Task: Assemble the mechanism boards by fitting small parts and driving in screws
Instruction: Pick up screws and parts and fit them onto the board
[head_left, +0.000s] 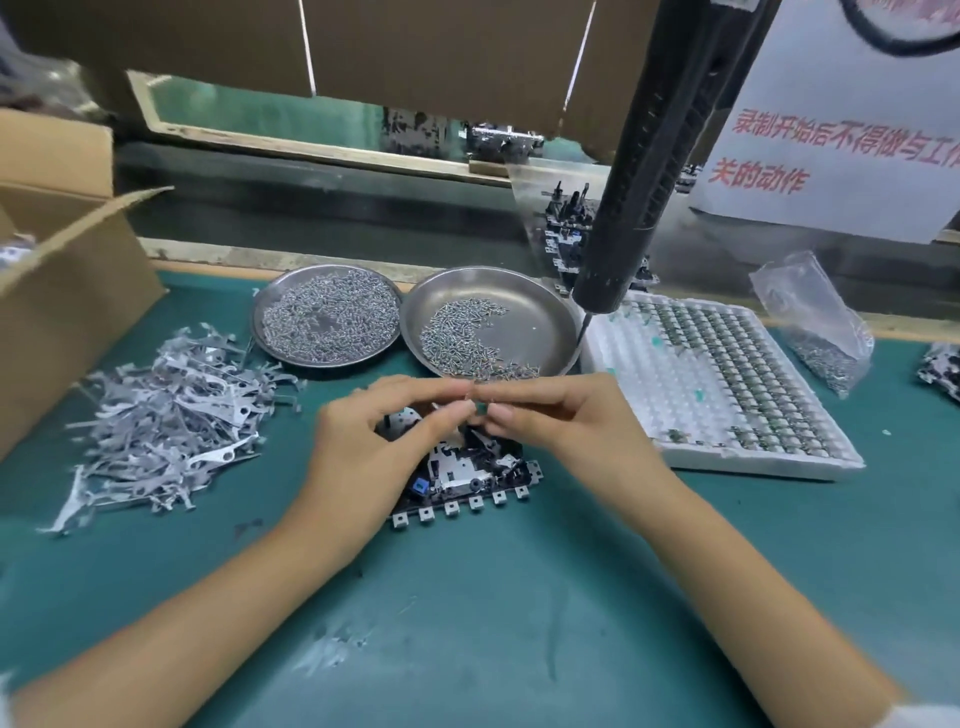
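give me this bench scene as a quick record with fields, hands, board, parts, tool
left hand: fingertips pinched on a tiny part, too small to identify
right hand: fingertips meeting the left's, over the board
board: flat on the green mat, under both hands
screw dishes: fuller one left, sparser one right
metal strips: loose pile, left of board
white tray: right of board, partly filled
screwdriver: hanging, tip above right dish's edge
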